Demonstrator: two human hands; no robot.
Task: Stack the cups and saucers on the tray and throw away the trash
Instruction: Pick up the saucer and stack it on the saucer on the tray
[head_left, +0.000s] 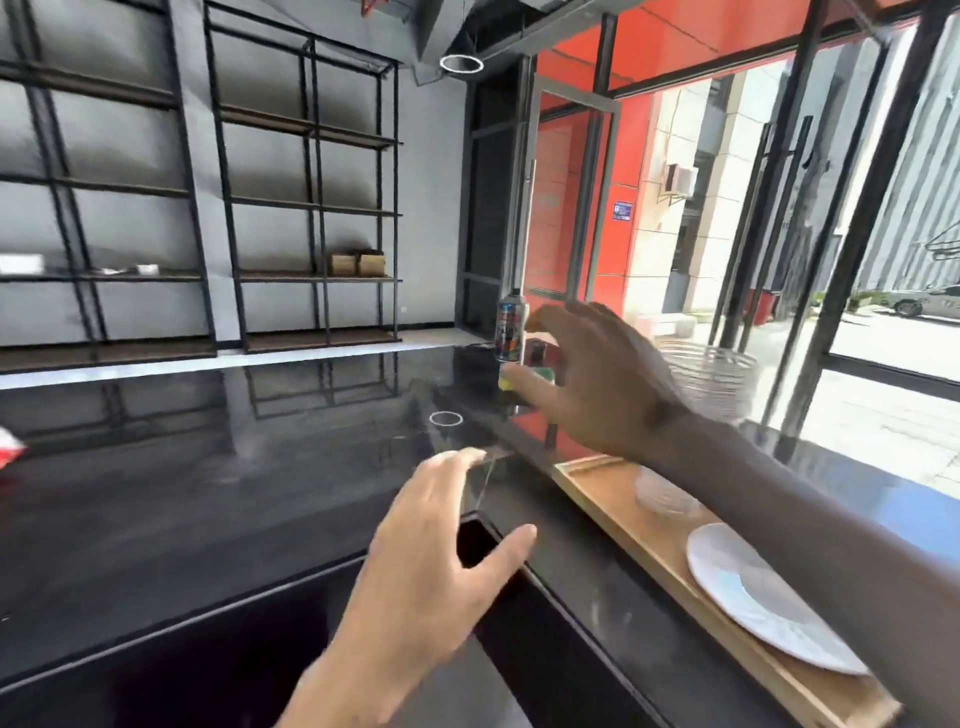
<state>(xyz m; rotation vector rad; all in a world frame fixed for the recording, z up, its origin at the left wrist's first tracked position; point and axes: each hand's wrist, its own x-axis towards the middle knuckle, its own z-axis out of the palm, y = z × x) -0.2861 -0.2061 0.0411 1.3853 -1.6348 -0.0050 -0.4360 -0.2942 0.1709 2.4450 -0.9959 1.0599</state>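
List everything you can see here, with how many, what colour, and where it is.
Counter: one, glossy black, across the foreground.
Tray: one, wooden, right edge of the counter.
Saucer: one, white, on the tray's near end.
Clear dish: one, see-through, on the tray's far end.
Spray can: one, multicoloured, far end of the counter.
Shelves: two black racks, back wall.
Boxes: two, brown, on the right rack.
Left hand: open, over the counter.
Right hand: open, by the spray can.

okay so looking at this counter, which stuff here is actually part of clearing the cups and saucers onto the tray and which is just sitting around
Belongs to the job:
wooden tray
white saucer on the tray
clear glass saucer on the tray
left hand and right hand, both open and empty

Just lying about:
spray can
yellow-green object behind the right hand
wire basket
boxes on the shelf
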